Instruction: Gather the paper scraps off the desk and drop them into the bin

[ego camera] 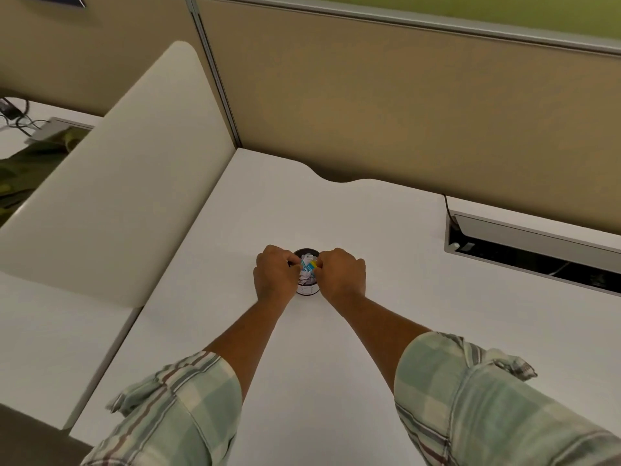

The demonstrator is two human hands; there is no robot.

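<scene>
A small dark round bin [308,291] stands in the middle of the white desk [336,216]. Crumpled paper scraps [307,268], white with blue and yellow bits, fill its mouth. My left hand [276,274] is curled against the bin's left side and my right hand [341,274] against its right side, fingertips meeting over the scraps. The fingers of both hands are closed at the paper; whether they pinch a scrap or only press it down is hidden. I see no loose scraps on the desk.
A tan partition wall [403,112] backs the desk. A white side divider [127,169] rises on the left. At the right rear lies an open cable tray [537,260] with a black cord. The neighbouring desk at far left holds cables.
</scene>
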